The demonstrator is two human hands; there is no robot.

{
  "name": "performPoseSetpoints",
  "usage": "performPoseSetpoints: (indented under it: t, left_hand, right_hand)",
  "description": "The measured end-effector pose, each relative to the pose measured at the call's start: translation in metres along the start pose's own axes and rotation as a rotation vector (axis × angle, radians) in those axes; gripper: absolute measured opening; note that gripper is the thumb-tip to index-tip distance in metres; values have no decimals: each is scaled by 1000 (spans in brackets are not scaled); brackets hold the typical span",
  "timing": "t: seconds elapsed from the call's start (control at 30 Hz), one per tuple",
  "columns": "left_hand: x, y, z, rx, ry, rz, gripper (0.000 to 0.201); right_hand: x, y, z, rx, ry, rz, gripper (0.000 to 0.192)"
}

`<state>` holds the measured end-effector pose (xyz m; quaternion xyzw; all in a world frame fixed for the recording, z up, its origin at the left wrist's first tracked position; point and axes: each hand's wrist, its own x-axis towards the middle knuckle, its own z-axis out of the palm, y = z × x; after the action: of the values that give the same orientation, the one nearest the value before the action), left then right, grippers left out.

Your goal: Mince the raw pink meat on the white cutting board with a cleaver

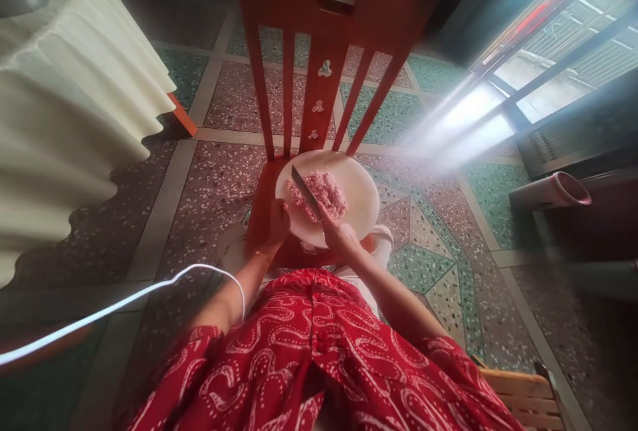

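A knife [305, 189] is gripped in my right hand [339, 235], its blade slanting up and left over a heap of minced meat [326, 192]. The pink mince lies on a round white cutting board [361, 195], which rests on the seat of a red wooden chair [260, 208]. At the board's left edge is my left hand [280, 220], its fingers curled closed. Whether those fingers grip the rim or hold anything small cannot be made out.
The chair's slatted back [319, 92] rises behind the board. A cloth-covered table [100, 105] stands at left. A white cable [124, 295] crosses by my left arm. To the right are a bucket-like container [551, 192] and a bright barred opening [548, 79].
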<state>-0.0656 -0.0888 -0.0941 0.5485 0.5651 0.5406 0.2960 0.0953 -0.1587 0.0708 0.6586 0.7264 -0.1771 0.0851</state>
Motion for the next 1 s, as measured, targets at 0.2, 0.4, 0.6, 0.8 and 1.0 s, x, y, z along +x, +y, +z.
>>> performPoseSetpoints:
  t: [0.2, 0.4, 0.6, 0.8, 1.0]
  left_hand:
    - [-3, 2, -2, 12, 57, -67, 8]
    - [-12, 8, -8, 5, -17, -49, 8]
    - [-12, 1, -6, 14, -13, -69, 7]
    - [-14, -1, -7, 9, -14, -54, 10]
    - [-13, 1, -6, -13, -15, -55, 10]
  right_hand:
    - [5, -4, 17, 4, 69, -71, 71]
    - [1, 2, 10, -17, -21, -22, 67]
    - [-1, -4, 12, -32, -11, -73, 70]
    - [-3, 4, 11, -10, 10, -72, 70]
    - [-2, 2, 9, -39, -14, -52, 78]
